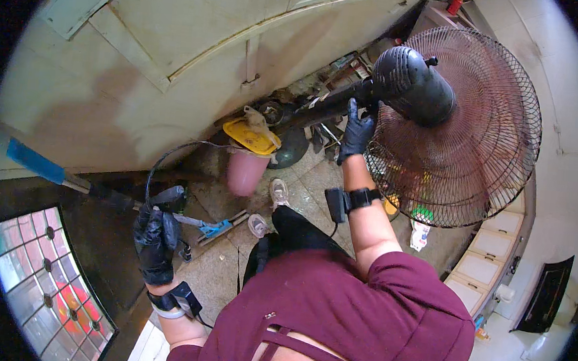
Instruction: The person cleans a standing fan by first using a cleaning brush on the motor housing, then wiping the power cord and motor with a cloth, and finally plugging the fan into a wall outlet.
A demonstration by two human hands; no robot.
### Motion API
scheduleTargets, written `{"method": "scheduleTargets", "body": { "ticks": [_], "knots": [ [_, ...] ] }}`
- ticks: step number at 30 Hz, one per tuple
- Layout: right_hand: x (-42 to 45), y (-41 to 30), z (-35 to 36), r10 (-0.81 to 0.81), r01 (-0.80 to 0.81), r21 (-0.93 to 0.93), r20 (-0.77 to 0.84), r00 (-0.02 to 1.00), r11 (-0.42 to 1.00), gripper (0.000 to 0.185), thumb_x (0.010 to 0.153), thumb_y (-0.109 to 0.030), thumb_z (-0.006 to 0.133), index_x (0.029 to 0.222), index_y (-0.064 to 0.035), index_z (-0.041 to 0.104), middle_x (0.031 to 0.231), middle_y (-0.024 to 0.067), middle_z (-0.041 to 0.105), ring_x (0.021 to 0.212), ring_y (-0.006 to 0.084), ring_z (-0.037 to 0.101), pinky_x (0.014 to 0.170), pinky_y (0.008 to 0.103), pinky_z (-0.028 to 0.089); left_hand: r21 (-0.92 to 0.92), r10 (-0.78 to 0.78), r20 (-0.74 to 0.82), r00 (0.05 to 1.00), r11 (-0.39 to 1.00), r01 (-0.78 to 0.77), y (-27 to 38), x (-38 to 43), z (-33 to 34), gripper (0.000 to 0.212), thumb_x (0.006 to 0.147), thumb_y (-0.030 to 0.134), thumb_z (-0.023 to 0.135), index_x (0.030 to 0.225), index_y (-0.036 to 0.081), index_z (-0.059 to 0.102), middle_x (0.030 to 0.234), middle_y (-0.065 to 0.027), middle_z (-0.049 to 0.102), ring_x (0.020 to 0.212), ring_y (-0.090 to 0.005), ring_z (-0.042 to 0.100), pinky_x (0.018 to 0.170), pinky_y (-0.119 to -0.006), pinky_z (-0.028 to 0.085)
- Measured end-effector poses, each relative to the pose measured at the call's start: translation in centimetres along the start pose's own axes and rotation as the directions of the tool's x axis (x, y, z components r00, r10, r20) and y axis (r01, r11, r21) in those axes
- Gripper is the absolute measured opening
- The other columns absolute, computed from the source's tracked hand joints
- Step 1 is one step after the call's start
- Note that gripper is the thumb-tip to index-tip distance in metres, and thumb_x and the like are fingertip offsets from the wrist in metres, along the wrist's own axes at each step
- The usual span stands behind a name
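A large black pedestal fan (413, 86) with a wire cage stands at the upper right, its pole slanting down toward the wall. My right hand (358, 130), in a black glove, is raised at the pole just below the motor housing; whether its fingers grip the pole is hidden. At the left, my left hand (156, 244), also black-gloved, is closed around a black power cord (151, 171), which loops up toward the pink bucket. A squeegee or mop with a blue and grey handle (36, 160) passes behind that hand, its blue head (215, 229) on the floor.
A pink bucket (247, 173) with a yellow lid (252, 136) stands by the wall. Clutter lines the wall's foot behind the fan pole. Cabinets (474, 264) run along the right. A door with a leaded glass pane (50, 284) is at the lower left.
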State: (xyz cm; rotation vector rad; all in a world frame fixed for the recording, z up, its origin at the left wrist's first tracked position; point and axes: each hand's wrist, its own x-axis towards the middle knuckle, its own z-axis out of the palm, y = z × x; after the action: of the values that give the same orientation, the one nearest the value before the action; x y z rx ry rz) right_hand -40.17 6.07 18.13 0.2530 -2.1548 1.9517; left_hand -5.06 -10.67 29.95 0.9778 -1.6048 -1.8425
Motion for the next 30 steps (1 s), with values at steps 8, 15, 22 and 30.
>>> {"method": "scheduleTargets", "body": {
  "ticks": [8,15,22,30],
  "knots": [
    [6.7,9.4,1.2,0.042,-0.058,0.396,0.047,0.998,0.917,0.028,0.084,-0.010,0.036,0.107,-0.0001,0.049,0.110,0.0105,0.050,0.105,0.0252,0.042,0.097,0.0499,0.013,0.004,-0.054,0.085,0.995,0.999,0.054,1.2,-1.8,2.1,0.037,0.085,0.028,0.044,0.107,-0.001,0.051,0.044,0.0043,0.038,0.034,-0.0047,0.034,0.032,-0.018,0.026],
    [9.4,11.4,1.7,0.177,-0.180,0.786,0.091,0.980,0.592,0.026,0.080,-0.009,0.043,0.104,-0.0006,0.051,0.105,0.0093,0.052,0.102,0.0265,0.043,0.097,0.0518,0.011,-0.094,-0.086,0.072,0.994,0.991,0.093,0.3,-1.6,2.0,0.035,0.085,0.023,0.042,0.109,-0.003,0.048,0.044,0.0029,0.038,0.035,-0.0052,0.034,0.033,-0.019,0.027],
    [9.2,8.9,1.7,-0.198,-0.447,0.557,0.451,0.871,-0.700,0.038,0.088,-0.020,0.034,0.122,-0.0037,0.038,0.131,0.0066,0.030,0.122,0.0272,0.022,0.099,0.0530,-0.003,-0.057,-0.129,0.073,0.989,0.989,0.134,0.3,-0.7,2.4,0.034,0.086,0.024,0.041,0.109,-0.001,0.050,0.047,0.0020,0.041,0.038,-0.0058,0.037,0.037,-0.018,0.029],
    [7.5,5.0,2.8,0.055,-0.032,0.238,-0.087,0.995,0.971,0.043,0.069,-0.013,0.065,0.107,0.0014,0.050,0.110,0.0100,0.051,0.097,0.0208,0.049,0.083,0.0346,0.041,-0.048,-0.140,0.084,0.987,0.988,0.144,1.1,0.5,4.0,0.037,0.085,0.027,0.043,0.108,-0.001,0.050,0.048,-0.0001,0.045,0.038,-0.0066,0.039,0.035,-0.019,0.030]
  ]
}}
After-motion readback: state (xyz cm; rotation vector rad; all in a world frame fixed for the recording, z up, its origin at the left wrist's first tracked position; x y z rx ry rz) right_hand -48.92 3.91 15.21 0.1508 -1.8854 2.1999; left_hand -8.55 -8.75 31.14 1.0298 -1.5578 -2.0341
